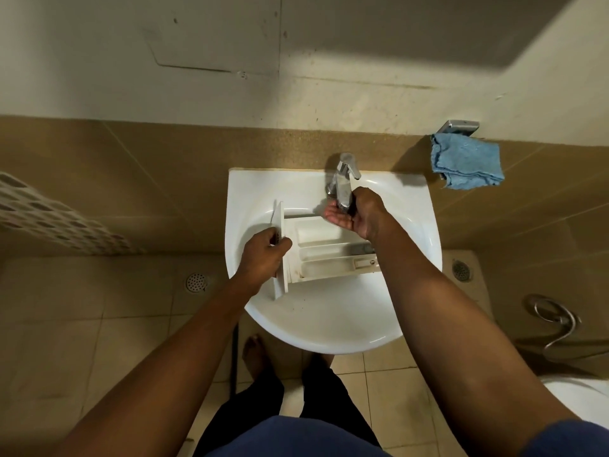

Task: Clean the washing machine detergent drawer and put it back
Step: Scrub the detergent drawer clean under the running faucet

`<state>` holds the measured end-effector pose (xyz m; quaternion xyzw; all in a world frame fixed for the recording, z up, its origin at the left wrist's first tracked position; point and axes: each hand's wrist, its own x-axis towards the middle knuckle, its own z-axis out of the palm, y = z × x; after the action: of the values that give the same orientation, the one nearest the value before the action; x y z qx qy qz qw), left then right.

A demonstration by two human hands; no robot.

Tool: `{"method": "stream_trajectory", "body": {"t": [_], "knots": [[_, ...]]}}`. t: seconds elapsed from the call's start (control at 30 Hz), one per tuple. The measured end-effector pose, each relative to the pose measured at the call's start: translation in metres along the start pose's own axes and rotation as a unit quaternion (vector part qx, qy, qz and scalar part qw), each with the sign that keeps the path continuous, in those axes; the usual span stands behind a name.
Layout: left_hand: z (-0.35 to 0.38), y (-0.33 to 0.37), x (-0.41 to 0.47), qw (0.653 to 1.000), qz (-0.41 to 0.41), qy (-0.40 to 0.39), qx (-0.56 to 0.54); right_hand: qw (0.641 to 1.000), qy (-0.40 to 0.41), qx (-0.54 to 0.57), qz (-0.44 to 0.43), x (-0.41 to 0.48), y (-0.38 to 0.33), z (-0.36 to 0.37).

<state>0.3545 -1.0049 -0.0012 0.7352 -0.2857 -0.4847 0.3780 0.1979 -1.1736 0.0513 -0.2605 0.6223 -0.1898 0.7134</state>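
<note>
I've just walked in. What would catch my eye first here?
The white detergent drawer lies in the white sink at the centre, its compartments facing up. The left hand grips its front panel, while the right hand is cupped under the tap. A blue cloth hangs on the wall to the upper right.

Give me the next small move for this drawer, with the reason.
Probably the left hand, gripping the drawer by its front panel, should nudge it under the faucet spout, where the right hand is cupped: the stained compartments sit beside the spout.
</note>
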Motion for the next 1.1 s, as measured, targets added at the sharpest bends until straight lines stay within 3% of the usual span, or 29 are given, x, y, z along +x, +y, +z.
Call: {"method": "stream_trajectory", "body": {"t": [0.1, 0.2, 0.37, 0.53, 0.63, 0.67, 0.7, 0.8, 0.87, 0.93, 1.03, 1.1], "knots": [[0.000, -0.002, 0.002, 1.000, -0.010, -0.004, -0.012, 0.998, 0.029, -0.054, 0.003, -0.012, 0.008, -0.016], [-0.001, -0.003, 0.002, 1.000, -0.013, -0.012, -0.025, 0.996, -0.052, -0.074, 0.009, -0.042, 0.026, -0.014], [-0.003, 0.000, -0.002, 0.999, -0.015, -0.012, -0.034, 0.963, -0.114, -0.238, -0.064, -0.076, 0.074, 0.018], [-0.003, -0.001, -0.002, 0.999, -0.009, -0.010, -0.031, 0.940, -0.099, -0.310, -0.099, -0.084, 0.076, 0.007], [-0.003, -0.002, 0.000, 0.999, -0.013, -0.009, -0.034, 0.928, -0.084, -0.312, -0.182, -0.073, 0.070, 0.008], [-0.004, -0.002, 0.000, 0.999, -0.013, -0.010, -0.034, 0.904, -0.092, -0.345, -0.235, -0.071, 0.074, 0.010], [-0.004, -0.002, 0.000, 0.999, -0.014, -0.009, -0.033, 0.854, -0.109, -0.411, -0.300, -0.071, 0.081, 0.010], [-0.004, -0.003, 0.000, 1.000, -0.010, -0.003, -0.025, 0.630, -0.159, -0.623, -0.435, -0.079, 0.120, -0.004], [-0.004, -0.003, 0.001, 1.000, -0.006, -0.002, -0.023, 0.556, -0.177, -0.673, -0.454, -0.089, 0.145, -0.022], [-0.003, -0.003, 0.001, 1.000, -0.006, -0.006, -0.025, 0.542, -0.179, -0.689, -0.446, -0.098, 0.157, -0.037], [-0.003, -0.001, -0.001, 1.000, -0.009, -0.011, -0.023, 0.566, -0.161, -0.677, -0.442, -0.105, 0.153, -0.045], [-0.003, -0.002, 0.000, 1.000, -0.011, -0.013, -0.024, 0.579, -0.134, -0.638, -0.490, -0.102, 0.146, -0.040]]}}
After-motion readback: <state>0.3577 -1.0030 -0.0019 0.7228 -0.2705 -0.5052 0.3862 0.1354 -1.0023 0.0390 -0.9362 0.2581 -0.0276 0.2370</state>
